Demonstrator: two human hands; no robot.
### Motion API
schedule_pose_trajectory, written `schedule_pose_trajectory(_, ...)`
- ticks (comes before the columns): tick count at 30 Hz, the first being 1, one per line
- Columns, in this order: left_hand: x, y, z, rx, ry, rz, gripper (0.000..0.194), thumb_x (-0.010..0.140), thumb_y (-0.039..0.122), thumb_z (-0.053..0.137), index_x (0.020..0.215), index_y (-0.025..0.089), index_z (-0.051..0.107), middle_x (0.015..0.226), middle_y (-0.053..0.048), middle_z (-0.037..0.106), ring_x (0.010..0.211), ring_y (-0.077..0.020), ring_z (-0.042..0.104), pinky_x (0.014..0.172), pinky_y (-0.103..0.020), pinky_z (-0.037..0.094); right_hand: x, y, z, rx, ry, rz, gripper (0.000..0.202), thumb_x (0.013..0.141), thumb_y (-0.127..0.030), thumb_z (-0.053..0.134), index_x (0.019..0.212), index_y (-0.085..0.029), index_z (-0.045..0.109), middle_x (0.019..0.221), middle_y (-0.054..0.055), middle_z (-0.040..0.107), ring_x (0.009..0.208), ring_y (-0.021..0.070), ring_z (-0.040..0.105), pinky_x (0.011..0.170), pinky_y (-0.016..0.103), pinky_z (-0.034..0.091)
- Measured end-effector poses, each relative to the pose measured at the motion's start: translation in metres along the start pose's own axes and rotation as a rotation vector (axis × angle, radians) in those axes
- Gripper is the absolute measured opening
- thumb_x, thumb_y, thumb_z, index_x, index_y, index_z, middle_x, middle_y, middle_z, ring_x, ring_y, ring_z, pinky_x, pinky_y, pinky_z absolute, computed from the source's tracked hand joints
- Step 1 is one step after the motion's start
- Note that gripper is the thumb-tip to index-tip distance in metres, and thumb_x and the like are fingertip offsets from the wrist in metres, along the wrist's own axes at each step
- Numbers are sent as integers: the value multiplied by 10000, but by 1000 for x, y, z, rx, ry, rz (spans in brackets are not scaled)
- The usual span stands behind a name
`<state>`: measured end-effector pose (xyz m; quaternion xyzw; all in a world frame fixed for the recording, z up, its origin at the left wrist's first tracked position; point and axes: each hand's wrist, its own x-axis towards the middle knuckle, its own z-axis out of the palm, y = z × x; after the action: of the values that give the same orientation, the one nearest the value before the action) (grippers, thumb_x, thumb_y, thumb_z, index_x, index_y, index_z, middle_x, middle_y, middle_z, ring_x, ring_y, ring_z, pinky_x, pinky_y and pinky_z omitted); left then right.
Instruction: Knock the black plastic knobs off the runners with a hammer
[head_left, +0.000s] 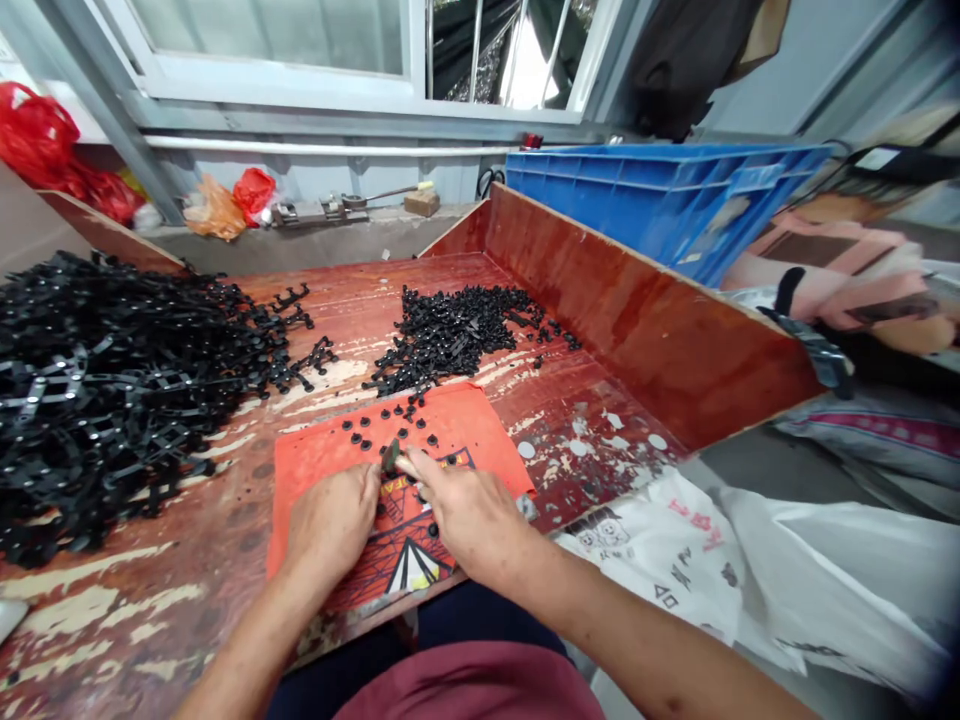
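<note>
Over an orange printed sheet (300,460), my two hands meet with their fingertips almost touching. My left hand (334,522) is closed in a pinch at a small dark piece (390,456), whose exact kind is hard to make out. From the other side my right hand (474,515) is closed too, thumb and forefinger at the same piece. Several small round black caps with wide rims (360,440) lie scattered on the sheet around my fingers. Just beyond the sheet, a heap of small black parts (457,335) spreads across the worn red tabletop (352,290).
A large pile of black linked strips (97,380) covers the table's left side. A red-brown board (645,320) walls the right edge, with a blue crate (622,200) behind it. White sacks (720,560) lie at lower right. Another person (847,260) is at far right.
</note>
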<state>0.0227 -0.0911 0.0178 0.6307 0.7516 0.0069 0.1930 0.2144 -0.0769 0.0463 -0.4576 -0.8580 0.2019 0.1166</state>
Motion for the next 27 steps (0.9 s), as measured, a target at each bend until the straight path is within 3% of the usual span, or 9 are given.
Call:
schedule_pose_trajectory(2,0,-1,0,-2,-7,1,488,986,426,183,778,228,577,839,-116,726,830,-292,668,649,-333,337,1,0,-1,-13,-38,13,488,1000,-217,480,1477,-308,436,1049,44,751,893,250,714,752,319,522)
schedule_pose_trajectory(6,4,-9,1,-141,-20,48,496,974,465,213,727,224,569,762,-92,691,765,-267,634,659,-328,346,3,5,-15,170,123,5,461,1016,-212,461,1469,-291,431,1207,37,705,992,201,688,833,274,487)
schedule_pose_trajectory(9,4,-19,-1,-416,-1,81,473,934,530,307,676,222,556,685,-51,637,694,-236,583,652,-314,360,6,9,-22,153,165,71,297,985,-213,527,1270,-249,603,1005,18,745,841,178,688,703,238,450)
schedule_pose_trajectory(13,-7,-31,-8,-849,-8,21,477,858,597,446,594,208,526,569,3,518,575,-171,462,570,-272,330,21,4,-8,6,76,78,79,941,-264,613,908,-219,670,811,-9,723,686,141,641,577,219,374)
schedule_pose_trajectory(16,-23,-39,-10,-1138,-36,-85,467,818,596,559,599,183,554,532,26,450,517,-120,350,504,-239,252,35,-6,10,-37,43,49,63,922,-254,627,883,-232,671,847,-9,726,741,150,656,614,222,390)
schedule_pose_trajectory(19,-42,-49,-10,-1500,-161,-178,411,817,524,641,624,170,564,493,47,377,483,-93,272,477,-227,223,46,-16,21,-95,2,49,98,925,-247,605,900,-220,695,891,41,731,789,196,674,658,256,422)
schedule_pose_trajectory(23,-65,-58,-11,-1944,-352,-194,335,887,373,607,630,163,570,464,75,260,457,-83,173,473,-232,251,50,-25,24,-153,-51,55,165,947,-228,556,905,-183,709,873,92,722,784,224,680,697,286,456)
schedule_pose_trajectory(27,-81,-65,-13,-2216,-422,-174,360,911,306,551,580,164,533,440,95,170,422,-70,98,463,-240,249,50,-41,27,-171,-66,8,163,961,-297,567,945,-198,696,934,76,719,857,225,682,734,287,467)
